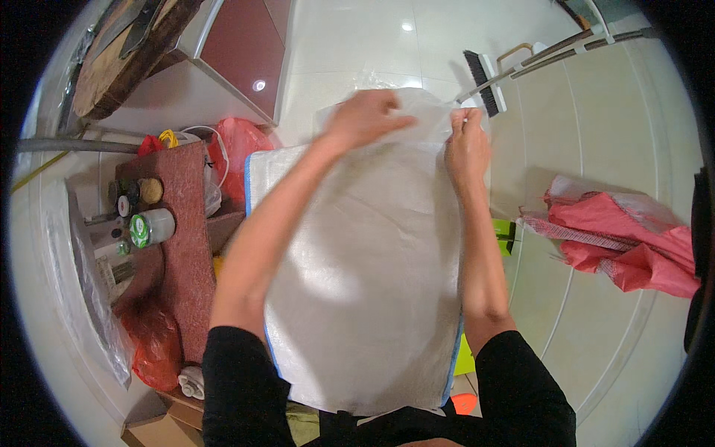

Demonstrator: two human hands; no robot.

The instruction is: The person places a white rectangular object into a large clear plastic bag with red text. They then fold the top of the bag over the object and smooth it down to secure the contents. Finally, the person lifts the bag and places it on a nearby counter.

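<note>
A large whitish sheet, which looks like woven plastic with blue side edges, stretches out flat before me. Thin clear plastic film shows beyond its far end. My right hand pinches the film at the far right corner, its fingertips closed together. Blurred by motion, my left hand hovers over the film, thumb and fingers apart and nothing visible between them. My left forearm crosses above the sheet's left part. What lies under the sheet is hidden.
At left stands a reddish mat-covered shelf with a green-lidded jar and red plastic bags. A round wooden board is at upper left. A broom head lies beyond. A pink cloth or sack hangs on the right wall.
</note>
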